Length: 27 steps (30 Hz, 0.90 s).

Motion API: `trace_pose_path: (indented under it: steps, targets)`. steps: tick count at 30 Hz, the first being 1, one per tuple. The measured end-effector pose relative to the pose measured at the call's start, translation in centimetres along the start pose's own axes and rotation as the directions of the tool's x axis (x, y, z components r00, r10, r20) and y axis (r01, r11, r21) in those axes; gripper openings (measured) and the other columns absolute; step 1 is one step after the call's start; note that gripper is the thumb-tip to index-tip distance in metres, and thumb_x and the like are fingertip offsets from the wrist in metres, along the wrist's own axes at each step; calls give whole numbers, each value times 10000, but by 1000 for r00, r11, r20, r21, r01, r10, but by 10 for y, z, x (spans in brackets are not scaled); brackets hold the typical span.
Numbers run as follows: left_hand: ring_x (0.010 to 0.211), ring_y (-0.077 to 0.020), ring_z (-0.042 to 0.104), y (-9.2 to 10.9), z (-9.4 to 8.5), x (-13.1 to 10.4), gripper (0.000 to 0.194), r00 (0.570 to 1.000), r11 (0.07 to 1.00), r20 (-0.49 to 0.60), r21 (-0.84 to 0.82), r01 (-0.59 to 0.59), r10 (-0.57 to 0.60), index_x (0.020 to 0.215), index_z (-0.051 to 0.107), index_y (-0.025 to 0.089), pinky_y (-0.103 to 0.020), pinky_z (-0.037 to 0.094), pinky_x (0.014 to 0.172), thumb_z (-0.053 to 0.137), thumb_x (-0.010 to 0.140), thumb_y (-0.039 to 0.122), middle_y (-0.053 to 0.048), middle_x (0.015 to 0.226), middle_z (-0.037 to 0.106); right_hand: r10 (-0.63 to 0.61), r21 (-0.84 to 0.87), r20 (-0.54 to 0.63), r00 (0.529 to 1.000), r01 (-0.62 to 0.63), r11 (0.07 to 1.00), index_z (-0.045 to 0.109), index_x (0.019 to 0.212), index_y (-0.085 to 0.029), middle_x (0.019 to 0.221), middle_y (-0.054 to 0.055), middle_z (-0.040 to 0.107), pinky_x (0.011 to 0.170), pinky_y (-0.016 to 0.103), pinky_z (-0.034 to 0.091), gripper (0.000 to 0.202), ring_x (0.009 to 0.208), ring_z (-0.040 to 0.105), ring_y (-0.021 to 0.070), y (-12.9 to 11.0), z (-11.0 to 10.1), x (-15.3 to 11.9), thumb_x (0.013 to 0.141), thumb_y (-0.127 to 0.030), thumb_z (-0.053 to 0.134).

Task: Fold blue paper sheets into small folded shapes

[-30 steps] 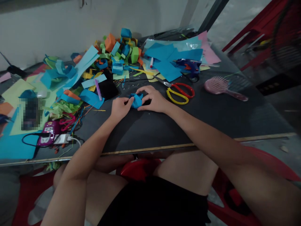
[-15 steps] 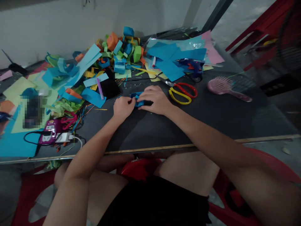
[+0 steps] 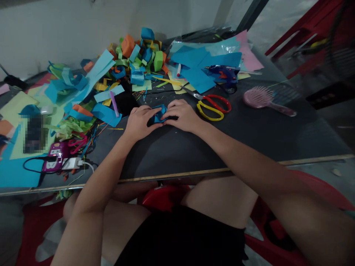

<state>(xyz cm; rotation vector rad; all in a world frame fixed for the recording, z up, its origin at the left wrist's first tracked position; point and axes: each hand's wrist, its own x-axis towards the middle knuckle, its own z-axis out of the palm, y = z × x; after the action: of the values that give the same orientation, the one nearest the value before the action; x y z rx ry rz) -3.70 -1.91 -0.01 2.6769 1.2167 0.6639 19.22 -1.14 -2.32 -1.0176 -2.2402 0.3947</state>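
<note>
A small folded piece of blue paper [image 3: 160, 113] rests on the dark tabletop between my hands. My left hand [image 3: 141, 122] grips its left side, with the fingers on the far edge and the thumb on the near one. From the other side, my right hand [image 3: 181, 115] has its fingers bent round the paper's right end. Parts of the paper are hidden under the fingers of both hands. Just right of my right hand lie scissors [image 3: 213, 107] with one red and one yellow handle loop.
Folded paper pieces [image 3: 138, 55] in several colours are heaped at the back. Blue sheets [image 3: 196, 66] and a blue glue gun [image 3: 229, 75] lie behind the scissors. A pink hairbrush [image 3: 259, 98] is at right. A purple device [image 3: 57, 155] with cables sits near the left front edge.
My left hand has opened out from a closed pinch, its fingers now spread along the blue paper's left side. My right hand stays on the paper. The view has shifted slightly.
</note>
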Motion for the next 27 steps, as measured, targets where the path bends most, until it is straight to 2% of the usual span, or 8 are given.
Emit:
trace_pose_path:
  steps: [4,8,11,13,18,20,23,27]
  targets:
    - [1181,-290,594,-1,2,0,538,998,998,-1,4,63,-63,1355,642,250,-417,377,981,717,864,457,-83,1026,776,9,10,-9,1000,-9,1000,807,917,-326,880,30,735,981,479,395,136,1017,613,270,2,1,0,847,-422,740]
    - [1218,-306,581,3,1,0,331,994,994,-15,11,108,-108,1156,763,274,-462,339,1008,712,874,440,-81,1017,789,48,-23,-35,998,-49,999,812,953,-297,980,69,714,968,484,412,212,1007,618,280,5,2,-1,823,-455,758]
    - [1230,-324,570,6,1,-2,273,991,990,-26,39,133,-132,1078,792,265,-507,310,1022,703,883,434,-93,965,793,59,-53,-37,998,-61,997,816,974,-285,1024,87,688,961,479,421,250,992,613,276,7,3,-1,829,-477,746]
    - [1245,-332,557,7,1,-2,236,994,993,-20,55,106,-105,1013,806,260,-527,302,1028,698,887,427,-95,957,788,47,-61,-26,999,-48,997,817,966,-296,993,79,679,961,472,419,239,993,606,271,7,3,-1,845,-482,728]
    - [1324,-349,504,10,0,-2,156,999,993,-22,116,38,-35,858,812,258,-542,310,1052,715,874,380,-84,1230,716,47,-66,-34,998,-49,997,820,913,-308,972,65,671,956,471,419,214,964,599,256,6,4,-1,841,-489,733]
    - [1311,-345,514,9,0,-2,170,1000,993,-18,115,13,-11,821,809,247,-532,331,1048,709,879,372,-83,1231,708,46,-51,-43,998,-48,998,819,868,-306,950,59,679,955,475,417,206,965,590,256,3,3,-1,842,-491,732]
    - [1287,-336,528,6,0,-1,225,999,995,-3,93,-40,41,782,798,229,-511,370,1025,687,894,389,-86,1200,716,3,-41,-39,999,-5,999,804,765,-303,945,48,700,991,501,381,207,1074,554,286,-2,-3,1,854,-472,725]
    - [1291,-337,518,2,-1,-1,270,996,993,17,74,-91,90,773,793,219,-505,397,1013,657,911,407,-95,1235,707,-25,-43,31,999,26,999,793,733,-297,996,47,702,1039,545,317,208,1151,516,307,-2,-8,4,853,-454,729]
